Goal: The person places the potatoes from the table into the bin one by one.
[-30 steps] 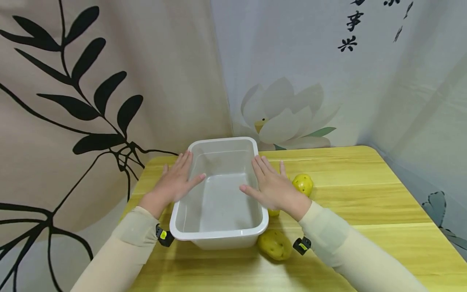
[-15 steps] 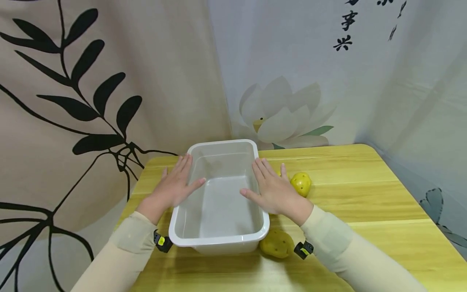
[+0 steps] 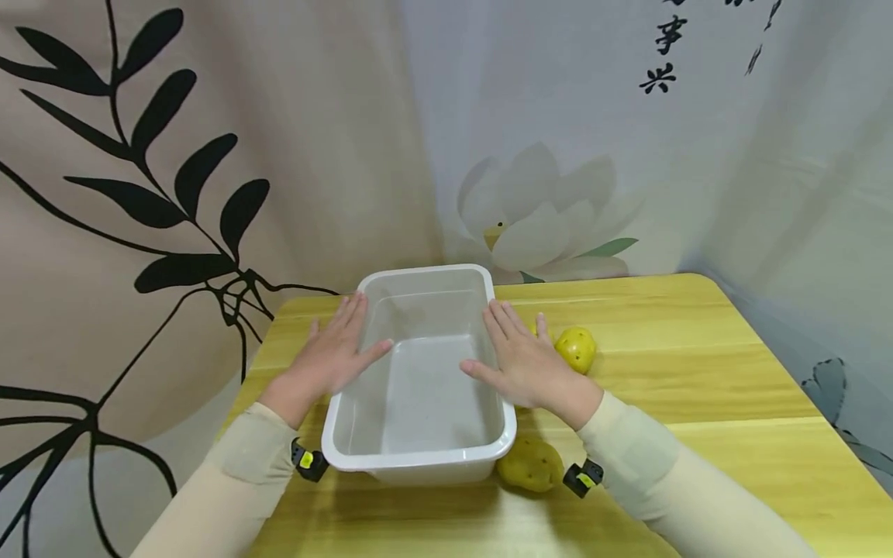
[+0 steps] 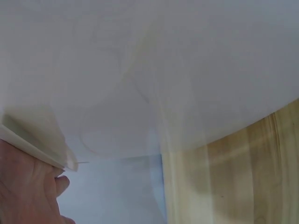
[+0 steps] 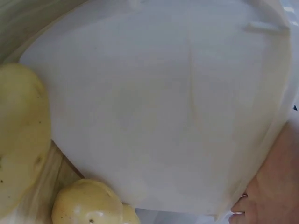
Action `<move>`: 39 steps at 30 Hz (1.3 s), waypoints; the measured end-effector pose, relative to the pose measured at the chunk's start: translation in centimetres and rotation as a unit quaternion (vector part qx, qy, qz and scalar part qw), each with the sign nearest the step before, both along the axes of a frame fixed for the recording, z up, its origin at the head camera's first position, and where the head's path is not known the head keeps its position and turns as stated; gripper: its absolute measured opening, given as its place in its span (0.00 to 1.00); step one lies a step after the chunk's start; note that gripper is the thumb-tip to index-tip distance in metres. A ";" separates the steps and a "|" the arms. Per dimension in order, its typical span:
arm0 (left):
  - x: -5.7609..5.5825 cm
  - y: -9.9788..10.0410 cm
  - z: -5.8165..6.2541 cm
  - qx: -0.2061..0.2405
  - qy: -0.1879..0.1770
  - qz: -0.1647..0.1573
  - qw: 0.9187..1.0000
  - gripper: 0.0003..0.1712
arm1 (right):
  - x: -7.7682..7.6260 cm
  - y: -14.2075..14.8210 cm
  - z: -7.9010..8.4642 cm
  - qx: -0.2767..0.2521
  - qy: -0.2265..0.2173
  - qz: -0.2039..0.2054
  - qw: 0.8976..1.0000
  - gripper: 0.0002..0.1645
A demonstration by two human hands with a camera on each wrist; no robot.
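The left hand [image 3: 331,353] and right hand [image 3: 532,366], fingers straight and unclamped, flank the white basin [image 3: 418,459] on the table [image 3: 698,372] beside potatoes [image 3: 530,463], apparently steadying it, the next move calling for even two-sided pressure.

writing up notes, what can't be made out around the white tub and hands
Right wrist: a third potato, hidden by the round potato and bottom edge.
Right wrist: big potato, cut off by the left edge.
Left wrist: much of the left hand, cut off by the left edge.
Head: the underside of the white tub, hidden by its walls.
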State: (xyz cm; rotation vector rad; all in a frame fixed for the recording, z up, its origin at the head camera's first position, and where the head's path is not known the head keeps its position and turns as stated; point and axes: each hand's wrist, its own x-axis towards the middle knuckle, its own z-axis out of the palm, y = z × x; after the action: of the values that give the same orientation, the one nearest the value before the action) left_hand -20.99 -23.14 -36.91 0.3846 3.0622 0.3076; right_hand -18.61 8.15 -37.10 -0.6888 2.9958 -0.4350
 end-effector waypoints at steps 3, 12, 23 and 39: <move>0.1 -0.2 0.1 -0.007 -0.001 0.005 1.000 0.59 | -0.1 -0.1 0.2 -0.001 -0.004 0.012 1.000 0.59; 0.0 -0.3 0.2 -0.014 -0.006 -0.001 1.000 0.57 | -0.6 0.7 1.0 0.014 -0.005 0.049 0.999 0.56; 0.5 -0.2 0.3 -0.016 -0.004 -0.006 1.000 0.60 | 0.1 1.3 0.4 0.006 0.004 0.050 0.999 0.54; 2.1 0.1 0.3 -0.006 0.005 -0.020 1.000 0.58 | 2.2 1.3 -0.1 0.002 0.025 0.038 0.999 0.54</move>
State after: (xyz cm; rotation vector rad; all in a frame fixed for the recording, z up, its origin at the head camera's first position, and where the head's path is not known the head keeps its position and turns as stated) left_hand -18.85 -23.06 -36.58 0.4463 3.0608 0.2874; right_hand -16.37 9.47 -37.21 -0.8216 3.0026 -0.4142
